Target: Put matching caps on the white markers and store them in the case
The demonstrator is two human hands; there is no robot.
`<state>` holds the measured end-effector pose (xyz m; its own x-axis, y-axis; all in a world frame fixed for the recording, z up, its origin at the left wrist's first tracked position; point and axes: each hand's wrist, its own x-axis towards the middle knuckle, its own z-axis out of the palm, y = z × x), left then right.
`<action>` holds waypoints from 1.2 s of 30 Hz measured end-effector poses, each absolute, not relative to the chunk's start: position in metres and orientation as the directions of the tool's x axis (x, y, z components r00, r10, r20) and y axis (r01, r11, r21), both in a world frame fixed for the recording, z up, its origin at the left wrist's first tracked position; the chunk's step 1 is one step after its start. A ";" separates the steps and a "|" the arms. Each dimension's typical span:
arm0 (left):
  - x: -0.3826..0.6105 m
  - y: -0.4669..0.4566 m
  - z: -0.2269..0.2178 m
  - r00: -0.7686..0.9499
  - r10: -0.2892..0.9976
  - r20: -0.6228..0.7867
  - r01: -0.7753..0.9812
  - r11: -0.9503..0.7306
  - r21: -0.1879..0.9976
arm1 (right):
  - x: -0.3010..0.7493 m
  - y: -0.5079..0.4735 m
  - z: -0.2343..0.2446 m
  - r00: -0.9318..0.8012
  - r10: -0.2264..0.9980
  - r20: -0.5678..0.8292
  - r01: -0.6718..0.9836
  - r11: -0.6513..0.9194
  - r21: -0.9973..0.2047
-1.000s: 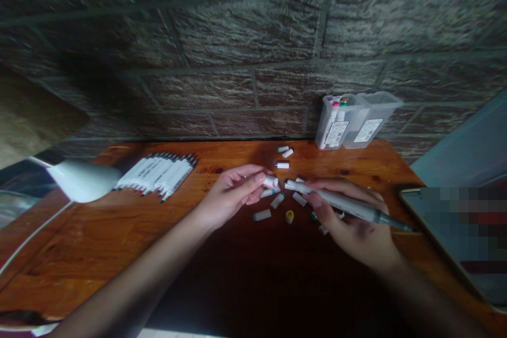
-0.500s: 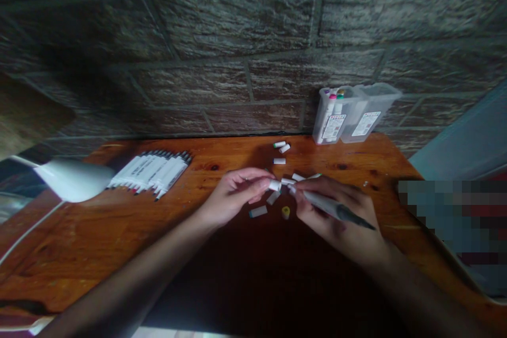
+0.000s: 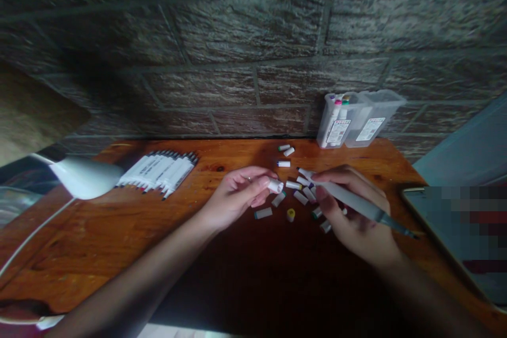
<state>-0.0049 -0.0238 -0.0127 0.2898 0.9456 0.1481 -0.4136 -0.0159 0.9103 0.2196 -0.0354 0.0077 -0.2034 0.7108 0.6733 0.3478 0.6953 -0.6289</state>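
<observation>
My left hand (image 3: 240, 194) pinches a small white marker cap (image 3: 275, 186) between thumb and fingers, just above the wooden table (image 3: 119, 232). My right hand (image 3: 352, 216) grips a long grey-white marker (image 3: 352, 200), which lies slanted with its dark tip toward the right and its white end toward the cap. A small gap separates cap and marker end. Several loose caps (image 3: 301, 196) lie scattered on the table under and between my hands, among them a yellow one (image 3: 290, 215).
A row of capped markers (image 3: 160, 171) lies at the back left. Two clear plastic marker boxes (image 3: 358, 119) stand against the brick wall. A white lamp head (image 3: 85, 178) sits at left. A tablet (image 3: 455, 232) lies at the right edge.
The marker's white end and the cap came nearly together half a second ago and are now apart again. My right hand has shifted right, and the view has moved slightly.
</observation>
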 end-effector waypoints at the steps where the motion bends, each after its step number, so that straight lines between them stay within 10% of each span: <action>1: -0.005 -0.023 -0.013 0.289 0.946 0.147 -0.413 -0.015 0.911 | 0.220 -0.036 0.008 -0.205 0.712 0.672 0.331 0.696 -0.637; 18: -0.018 -0.020 -0.008 0.234 0.952 0.200 0.047 -0.216 0.975 | 0.223 -0.014 0.000 0.111 0.953 0.282 -0.022 0.286 -0.958; 26: -0.015 -0.030 -0.007 0.709 0.669 0.222 0.445 -0.669 0.596 | 0.225 -0.007 -0.004 0.203 0.954 0.219 -0.029 0.230 -0.973; 36: -0.020 -0.031 -0.005 0.647 0.726 0.234 0.569 -0.664 0.484 | 0.224 -0.005 -0.008 0.214 0.955 0.203 -0.008 0.210 -0.978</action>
<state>-0.0200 -0.0308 -0.0046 0.6473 0.7256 0.2337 0.5695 -0.6641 0.4845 0.2235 -0.0051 -0.0079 0.2145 0.9554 0.2032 -0.0076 0.2097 -0.9777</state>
